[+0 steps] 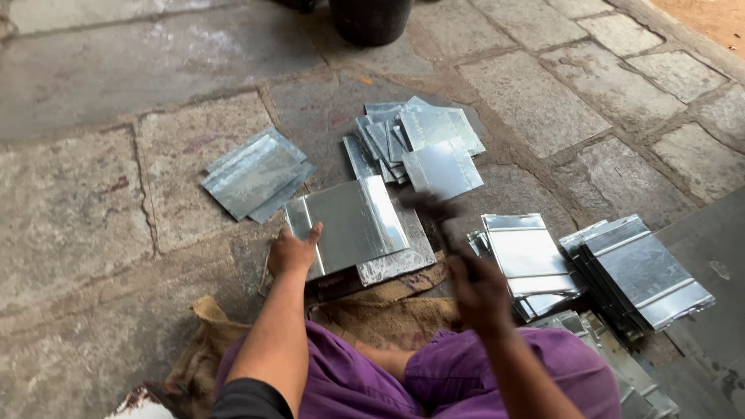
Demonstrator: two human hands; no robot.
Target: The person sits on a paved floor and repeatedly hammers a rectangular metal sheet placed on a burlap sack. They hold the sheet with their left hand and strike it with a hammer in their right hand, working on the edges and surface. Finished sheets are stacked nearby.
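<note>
— Where's the shiny rectangular sheet-metal panel with folded edges (348,223)?

— On a flat block on the stone floor (85,202), before the knees. The left hand (292,252) pins its near-left corner, fingers (314,233) pressed on it.

— And the right hand (477,291)?

— Blurred, clenched on a dark tool (434,213), I think.

— How would it handle?

— Light, stiff, slick, probably sharp-edged; best held flat by the folded rims. Similar stacks (644,271) lie around.
</note>
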